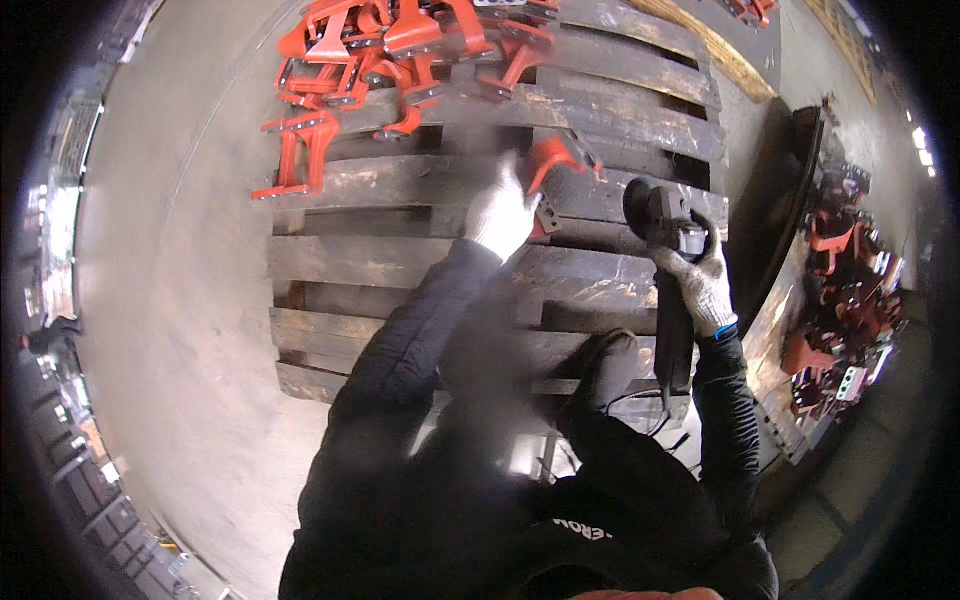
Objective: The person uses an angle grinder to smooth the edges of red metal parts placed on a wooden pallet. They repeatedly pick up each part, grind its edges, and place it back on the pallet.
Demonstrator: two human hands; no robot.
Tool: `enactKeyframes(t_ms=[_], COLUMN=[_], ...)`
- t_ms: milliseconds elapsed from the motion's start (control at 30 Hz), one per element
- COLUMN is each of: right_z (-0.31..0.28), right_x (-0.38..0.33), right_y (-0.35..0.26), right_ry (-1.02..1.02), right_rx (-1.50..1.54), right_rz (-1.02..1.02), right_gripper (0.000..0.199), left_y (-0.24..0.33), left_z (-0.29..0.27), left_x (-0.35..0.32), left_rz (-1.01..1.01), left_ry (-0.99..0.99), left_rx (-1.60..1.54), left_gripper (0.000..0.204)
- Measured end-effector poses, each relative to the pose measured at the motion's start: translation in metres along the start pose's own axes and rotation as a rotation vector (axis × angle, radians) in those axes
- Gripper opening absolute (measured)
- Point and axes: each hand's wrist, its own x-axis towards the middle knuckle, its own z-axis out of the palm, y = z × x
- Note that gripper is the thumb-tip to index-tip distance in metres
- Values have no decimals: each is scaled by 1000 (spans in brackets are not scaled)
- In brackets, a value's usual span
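Note:
My left hand (502, 212), in a pale work glove, is closed on an orange-red metal bracket (553, 160) and holds it just above the dark wooden pallet (400, 260); the bracket is motion-blurred. My right hand (700, 283), also gloved, grips a black angle grinder (662, 218) with its disc end pointing toward the bracket. The grinder's body runs back along my right forearm. The two hands are about a hand's width apart over the pallet's middle boards.
A heap of several orange-red brackets (390, 50) lies on the pallet's far end. More red parts (845, 290) are piled on a second pallet at the right. A dark shoe (605, 365) rests on the near boards. Bare concrete floor (180, 300) spreads left.

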Motion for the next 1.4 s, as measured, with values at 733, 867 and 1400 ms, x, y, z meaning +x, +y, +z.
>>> enactKeyframes(t_ms=[733, 867, 1400], right_z=[62, 61, 66], right_x=[20, 24, 3], right_y=[-6, 16, 20], right_ry=[-143, -138, -44], right_rx=[-6, -16, -513], right_rz=[-87, -109, -397], right_gripper=[90, 90, 78], left_y=[2, -12, -17], left_z=[-11, -3, 34], left_x=[-85, -86, -84], left_rz=[-555, -601, -144], left_ry=[-430, -451, -447], left_rx=[-1428, -1557, -1510], left_gripper=[48, 46, 33])
